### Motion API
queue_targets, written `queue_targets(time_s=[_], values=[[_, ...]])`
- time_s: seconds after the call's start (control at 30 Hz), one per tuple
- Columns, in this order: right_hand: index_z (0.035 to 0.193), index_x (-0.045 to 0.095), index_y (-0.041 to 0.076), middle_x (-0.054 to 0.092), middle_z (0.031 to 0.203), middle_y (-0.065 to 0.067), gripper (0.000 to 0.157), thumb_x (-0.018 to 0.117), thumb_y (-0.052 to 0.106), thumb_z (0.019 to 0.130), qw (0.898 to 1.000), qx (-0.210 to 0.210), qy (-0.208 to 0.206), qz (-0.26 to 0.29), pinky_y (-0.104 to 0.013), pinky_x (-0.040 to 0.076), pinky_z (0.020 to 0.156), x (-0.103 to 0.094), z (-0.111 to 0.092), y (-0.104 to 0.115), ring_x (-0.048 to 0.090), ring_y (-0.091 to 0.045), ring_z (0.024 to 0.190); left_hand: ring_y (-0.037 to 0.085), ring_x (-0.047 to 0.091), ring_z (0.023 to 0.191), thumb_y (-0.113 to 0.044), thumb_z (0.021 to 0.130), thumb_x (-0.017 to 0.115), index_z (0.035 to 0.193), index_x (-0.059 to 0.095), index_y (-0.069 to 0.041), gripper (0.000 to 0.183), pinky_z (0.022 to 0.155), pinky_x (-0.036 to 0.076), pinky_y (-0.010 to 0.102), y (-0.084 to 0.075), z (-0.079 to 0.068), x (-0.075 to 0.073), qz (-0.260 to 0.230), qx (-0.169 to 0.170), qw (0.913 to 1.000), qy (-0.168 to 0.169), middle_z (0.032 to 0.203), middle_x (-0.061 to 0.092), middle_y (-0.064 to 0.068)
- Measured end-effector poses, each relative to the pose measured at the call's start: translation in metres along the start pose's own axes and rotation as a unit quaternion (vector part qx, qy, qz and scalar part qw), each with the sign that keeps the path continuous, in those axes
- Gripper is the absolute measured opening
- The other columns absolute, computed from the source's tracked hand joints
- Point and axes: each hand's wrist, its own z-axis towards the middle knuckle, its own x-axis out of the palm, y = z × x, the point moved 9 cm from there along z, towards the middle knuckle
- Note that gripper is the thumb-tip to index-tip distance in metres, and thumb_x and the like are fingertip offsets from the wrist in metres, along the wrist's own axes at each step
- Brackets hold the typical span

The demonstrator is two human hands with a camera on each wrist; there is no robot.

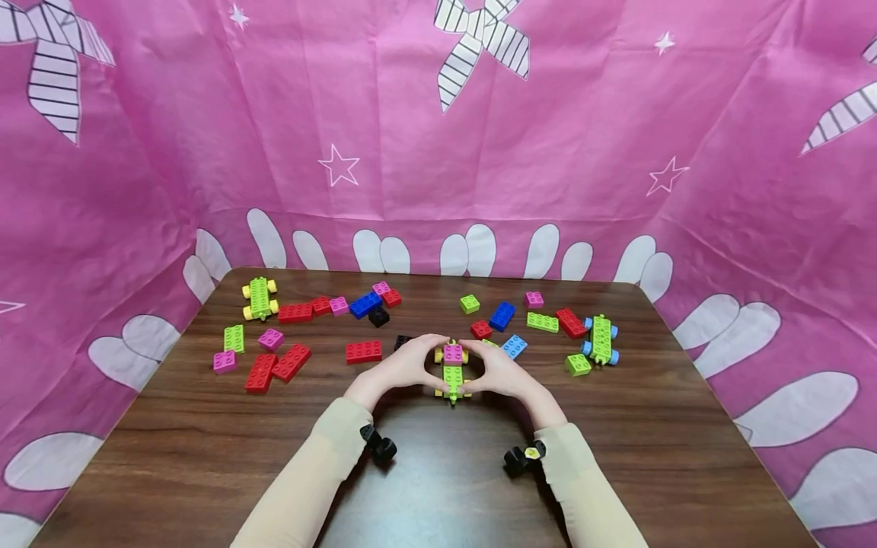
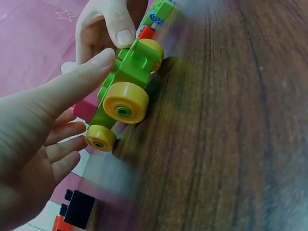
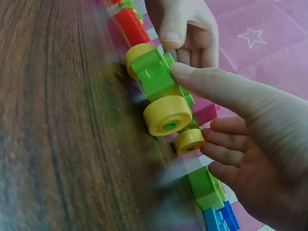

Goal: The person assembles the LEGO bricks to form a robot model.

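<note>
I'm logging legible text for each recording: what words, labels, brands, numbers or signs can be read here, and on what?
No words, brands or numbers can be read.
Toy car: no legible text.
Pink backdrop: drawn stars and striped bows, no lettering.
Yellow mark on the right wrist's black device: too small to read.

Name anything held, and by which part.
Left hand and right hand flank the green plastic car with yellow wheels, thumbs at its near end, fingers by its far wheels; grip uncertain.
</note>
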Motion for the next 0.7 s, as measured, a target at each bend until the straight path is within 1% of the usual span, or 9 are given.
queue_targets(time_s=[0.2,0.3,0.37,0.4,0.53,0.6,0.63,0.7], values=[[0.141,0.042,-0.003,0.047,0.143,-0.021,0.086,0.081,0.036,0.075,1.000,0.002,0.007,-0.004,-0.054,0.038,0.106,-0.007,-0.003,0.001,0.045,-0.036,0.131,0.031,0.043,0.134,-0.037,0.074,0.083,0.142,0.043,0.001,0.088,0.110,0.037,0.047,-0.001,-0.002,0.000,0.003,0.005,1.0000,0.000,0.144,0.046,0.018],[0.143,0.041,-0.002,0.044,0.145,-0.020,0.086,0.081,0.035,0.076,1.000,0.012,0.008,0.008,-0.056,0.037,0.106,-0.013,-0.005,-0.003,0.043,-0.036,0.132,0.031,0.043,0.134,-0.038,0.073,0.083,0.142,0.043,0.001,0.089,0.109,0.037,0.047,0.000,-0.002,0.001,0.007,0.003,1.0000,0.002,0.144,0.046,0.019],[0.143,0.040,-0.001,0.043,0.146,-0.020,0.084,0.080,0.034,0.078,1.000,0.018,0.006,0.012,-0.057,0.036,0.107,-0.018,-0.007,-0.005,0.041,-0.036,0.134,0.031,0.043,0.134,-0.039,0.073,0.083,0.142,0.042,0.001,0.089,0.110,0.037,0.047,0.000,-0.002,0.002,0.008,0.000,1.0000,0.003,0.144,0.045,0.018],[0.144,0.040,0.000,0.043,0.146,-0.019,0.083,0.079,0.033,0.078,1.000,0.021,0.005,0.017,-0.058,0.033,0.108,-0.021,-0.008,-0.006,0.040,-0.037,0.135,0.031,0.043,0.134,-0.039,0.073,0.083,0.142,0.042,0.001,0.089,0.109,0.037,0.047,0.001,-0.002,0.002,0.008,0.000,1.0000,0.003,0.144,0.045,0.018],[0.142,0.043,0.002,0.046,0.145,-0.017,0.077,0.078,0.033,0.080,0.999,0.022,-0.015,0.028,-0.058,0.034,0.108,-0.034,-0.013,-0.015,0.043,-0.035,0.133,0.032,0.042,0.134,-0.038,0.073,0.083,0.142,0.042,0.001,0.089,0.110,0.036,0.046,0.001,-0.001,0.003,0.006,0.001,1.0000,0.002,0.145,0.045,0.019],[0.141,0.046,0.002,0.050,0.142,-0.016,0.073,0.077,0.033,0.081,0.999,0.016,-0.033,0.028,-0.057,0.035,0.107,-0.042,-0.015,-0.021,0.046,-0.034,0.131,0.032,0.042,0.134,-0.037,0.073,0.084,0.142,0.042,0.002,0.089,0.110,0.036,0.046,0.001,-0.001,0.003,0.009,0.003,1.0000,0.002,0.144,0.045,0.019],[0.140,0.047,0.002,0.051,0.141,-0.015,0.071,0.077,0.031,0.082,0.999,0.014,-0.042,0.030,-0.055,0.038,0.106,-0.046,-0.016,-0.024,0.047,-0.034,0.130,0.032,0.042,0.135,-0.037,0.073,0.084,0.142,0.042,0.002,0.089,0.111,0.036,0.046,0.001,-0.001,0.004,0.010,0.004,0.9999,0.003,0.144,0.045,0.019],[0.137,0.050,0.002,0.054,0.138,-0.015,0.064,0.075,0.028,0.084,0.998,0.012,-0.061,0.028,-0.054,0.040,0.105,-0.056,-0.018,-0.031,0.049,-0.034,0.128,0.033,0.041,0.135,-0.038,0.073,0.084,0.142,0.042,0.003,0.090,0.111,0.035,0.045,0.001,-0.001,0.004,0.014,0.002,0.9999,0.005,0.145,0.045,0.020]])
